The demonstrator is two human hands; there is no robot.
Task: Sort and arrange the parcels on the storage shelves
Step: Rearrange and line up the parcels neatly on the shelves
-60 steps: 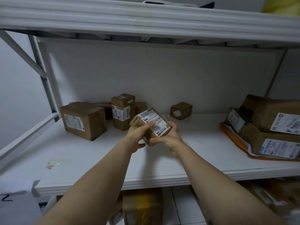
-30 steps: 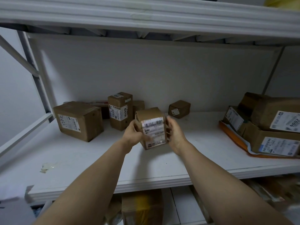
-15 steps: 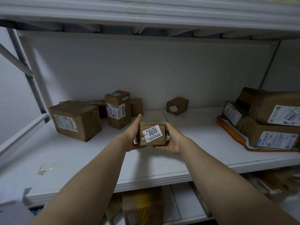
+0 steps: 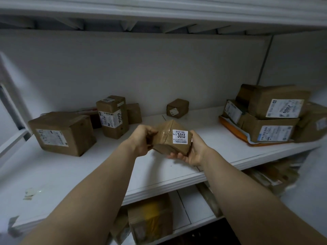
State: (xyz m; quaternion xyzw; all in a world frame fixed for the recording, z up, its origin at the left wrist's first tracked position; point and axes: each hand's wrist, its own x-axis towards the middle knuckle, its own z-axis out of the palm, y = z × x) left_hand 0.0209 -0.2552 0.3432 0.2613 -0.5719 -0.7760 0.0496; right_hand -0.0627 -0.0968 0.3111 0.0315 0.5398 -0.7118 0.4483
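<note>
A small brown cardboard parcel point(image 4: 169, 138) with a white label reading 3013 is held in the air just above the white shelf point(image 4: 106, 167), tilted with the label facing me. My left hand point(image 4: 142, 138) grips its left end with curled fingers. My right hand point(image 4: 193, 150) cups its right side and underside, fingers curled beneath.
On the shelf at the left stand a large box point(image 4: 62, 132), a tall box marked BAHA point(image 4: 112, 116) and a smaller box point(image 4: 134, 113) behind it. A small box point(image 4: 177, 108) sits by the back wall. A stack of parcels point(image 4: 270, 114) on an orange envelope fills the right. More parcels point(image 4: 150, 221) lie below.
The parcel has been turned in both hands: first its long shipping label faced me, now the 3013 label does. It has tilted further since half a second ago.
</note>
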